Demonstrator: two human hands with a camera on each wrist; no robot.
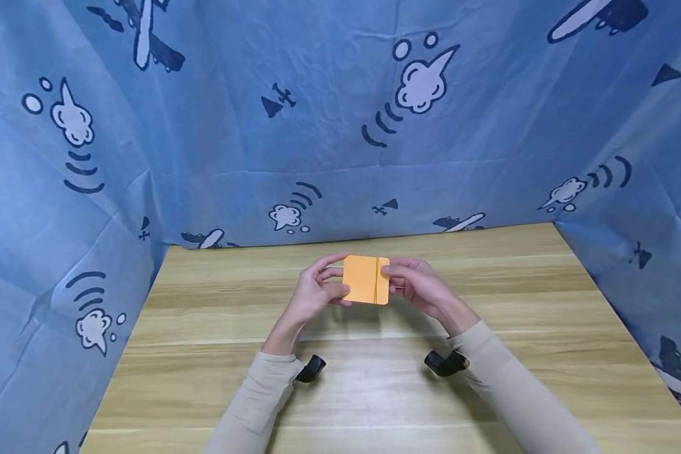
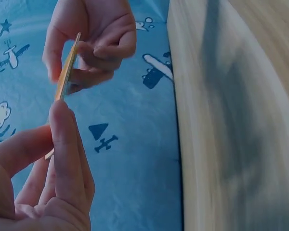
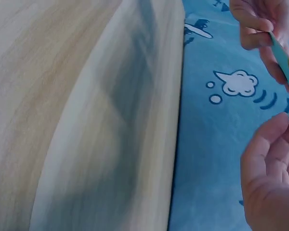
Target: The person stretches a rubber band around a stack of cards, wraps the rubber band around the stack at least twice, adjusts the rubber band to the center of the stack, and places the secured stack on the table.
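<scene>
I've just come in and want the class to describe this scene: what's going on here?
A person is holding up a small orange square with both hands. The left hand pinches one side and the right hand the opposite side, with its thumb on the face. A thin band runs across the square nearer the right hand. At this moment the square is off the table, in front of a blue patterned curtain.

Beige sleeves [image 1: 255, 397], black wrist cameras [image 1: 310, 369], probably.
</scene>
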